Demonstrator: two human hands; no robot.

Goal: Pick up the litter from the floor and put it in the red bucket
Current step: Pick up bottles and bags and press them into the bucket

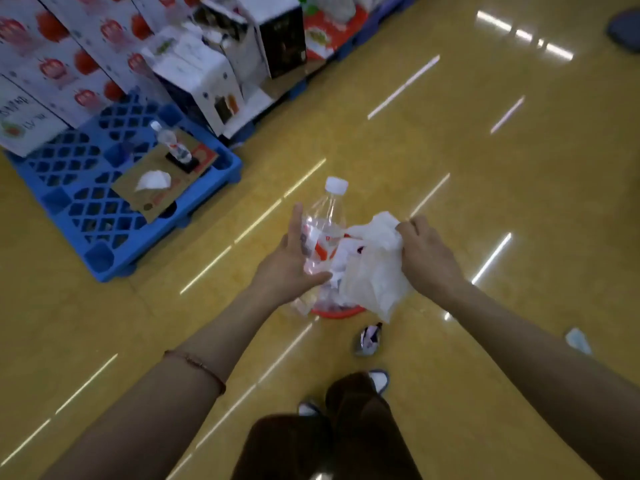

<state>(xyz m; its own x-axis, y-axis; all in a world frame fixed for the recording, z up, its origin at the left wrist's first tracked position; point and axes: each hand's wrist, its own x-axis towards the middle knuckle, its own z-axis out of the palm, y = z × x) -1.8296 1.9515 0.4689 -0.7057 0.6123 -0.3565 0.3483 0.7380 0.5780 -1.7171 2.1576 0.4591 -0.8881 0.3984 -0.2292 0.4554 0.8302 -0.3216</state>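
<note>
My left hand (294, 268) grips a clear bottle (323, 226) and my right hand (427, 254) clutches white tissue (372, 271), hiding the red bucket (337, 311) below. 1 crumpled wrapper (369, 339) lies just beside it.

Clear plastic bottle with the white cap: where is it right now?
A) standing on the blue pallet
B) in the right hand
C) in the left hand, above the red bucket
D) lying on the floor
C: the left hand grips the clear bottle over the red bucket; the right hand clutches crumpled white plastic.
</note>
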